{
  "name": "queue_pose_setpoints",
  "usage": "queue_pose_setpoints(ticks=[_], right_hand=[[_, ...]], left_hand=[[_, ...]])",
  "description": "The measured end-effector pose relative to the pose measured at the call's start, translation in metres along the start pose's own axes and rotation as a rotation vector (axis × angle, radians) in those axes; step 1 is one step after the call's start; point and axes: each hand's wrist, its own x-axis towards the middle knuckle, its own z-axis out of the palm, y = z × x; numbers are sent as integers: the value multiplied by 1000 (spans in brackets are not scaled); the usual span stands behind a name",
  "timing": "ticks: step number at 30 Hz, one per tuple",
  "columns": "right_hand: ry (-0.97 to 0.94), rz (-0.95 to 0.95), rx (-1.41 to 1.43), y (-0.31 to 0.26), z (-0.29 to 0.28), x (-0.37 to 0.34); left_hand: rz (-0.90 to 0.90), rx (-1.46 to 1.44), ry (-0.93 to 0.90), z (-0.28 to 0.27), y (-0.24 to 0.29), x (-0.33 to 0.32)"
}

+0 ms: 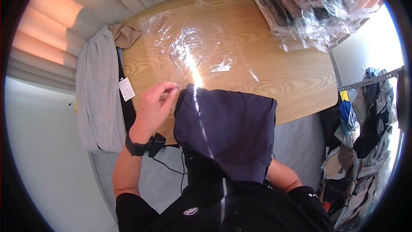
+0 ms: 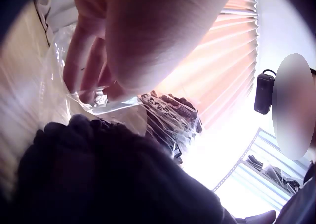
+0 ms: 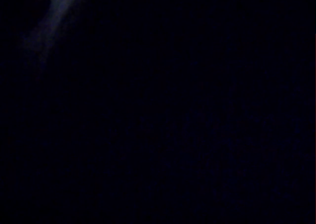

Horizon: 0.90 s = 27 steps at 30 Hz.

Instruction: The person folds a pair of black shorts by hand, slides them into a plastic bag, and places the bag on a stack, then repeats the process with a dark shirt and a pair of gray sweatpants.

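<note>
Dark navy cloth, folded garment (image 1: 227, 133), up against the torso, over near edge of wooden table (image 1: 300, 90). Likely soft, floppy, light to middling; best held from underneath, folds kept together. Right forearm (image 1: 283, 176) runs behind it; right hand hidden, grip can't tell. Left hand (image 1: 152, 109) beside the garment, thumb and fingertips pinching edge of clear plastic bag (image 1: 206, 47). Bag lies flat beyond, wrinkled; probably slippery, flimsy, tears easily, so take it by the mouth edge. Grey garment (image 1: 101, 94) at left, bagged clothes stack (image 1: 313, 8) far right.
</note>
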Motion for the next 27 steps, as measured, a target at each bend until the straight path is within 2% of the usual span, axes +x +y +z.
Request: queue_pose_setpoints(ticks=[2, 3, 5, 12, 14, 15, 17, 19, 20, 21, 22, 23, 24, 26, 27], right_hand=[[0, -7, -10, -2, 1, 5], [1, -9, -15, -2, 0, 2], [6, -13, -23, 1, -4, -14], [29, -18, -62, -22, -4, 3], [32, -24, -75, -26, -3, 12], [32, -24, -82, -24, -5, 7], [32, -21, -91, -32, -10, 0], [37, -18, -98, -46, 3, 56], [39, -19, -103, -45, 8, 16], [41, -22, -109, -50, 2, 32], [42, -26, -117, -54, 0, 52], [43, -30, -126, -21, -3, 20], [45, -34, -133, -32, 0, 38], [52, -43, -143, -45, 1, 54], [56, -49, -148, -46, 0, 53]], left_hand=[[116, 89, -56, -3, 0, 0], [114, 89, -56, -3, 0, 0], [223, 121, -18, 0, -1, 0], [217, 129, -30, 6, -11, -4], [203, 313, 20, 10, -20, -8], [201, 313, 22, 13, -28, -10], [118, 321, 13, 16, -42, -18], [99, 319, 45, 17, -42, -24], [88, 315, 78, 18, -39, -25], [87, 314, 78, 18, -34, -27], [-114, 333, 25, 17, -26, -30], [-314, 350, -30, 14, -18, -33], [-313, 347, -30, 10, -12, -36], [-469, 259, -223, 4, -2, -45], [-468, 257, -227, 3, 2, -49]])
